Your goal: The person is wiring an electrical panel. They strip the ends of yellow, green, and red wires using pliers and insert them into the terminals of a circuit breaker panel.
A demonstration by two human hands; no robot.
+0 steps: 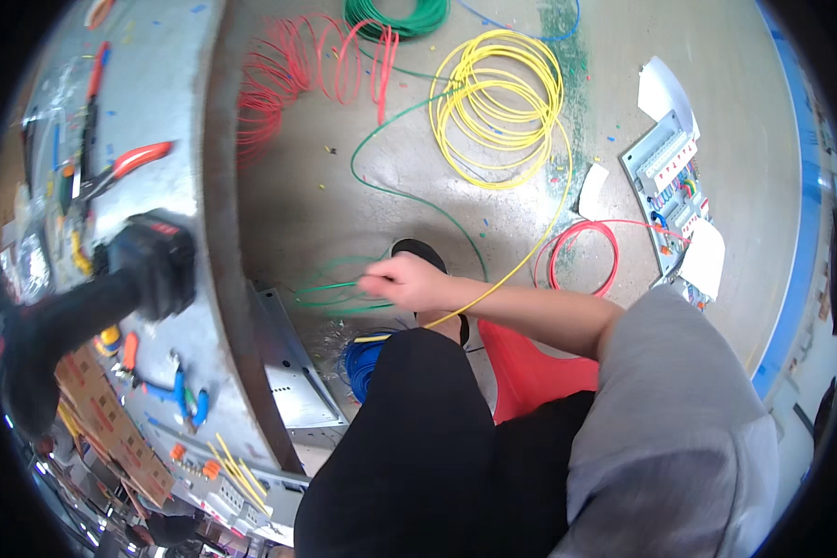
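My right hand [405, 281] reaches in from the right over my shoe [420, 249], its fingers closed on green wire [330, 286]. Loose loops of that wire stick out to the left of my fingers, smeared by motion. Another stretch of green wire [352, 164] curves over the floor towards my hand; whether the two join is hidden. A strand from the yellow wire coil [444, 132] crosses at my forearm. Below my hand, a blue wire coil [363, 370] lies partly behind my knee. My left hand does not show.
A metal workbench [216, 279] runs along the left, bearing a black power tool [153, 265] and red-handled pliers [139, 160]. Red [279, 84] and green [395, 17] wire coils lie at the far side. A wired panel [674, 191] sits on the right; a metal plate [293, 358] leans near the bench.
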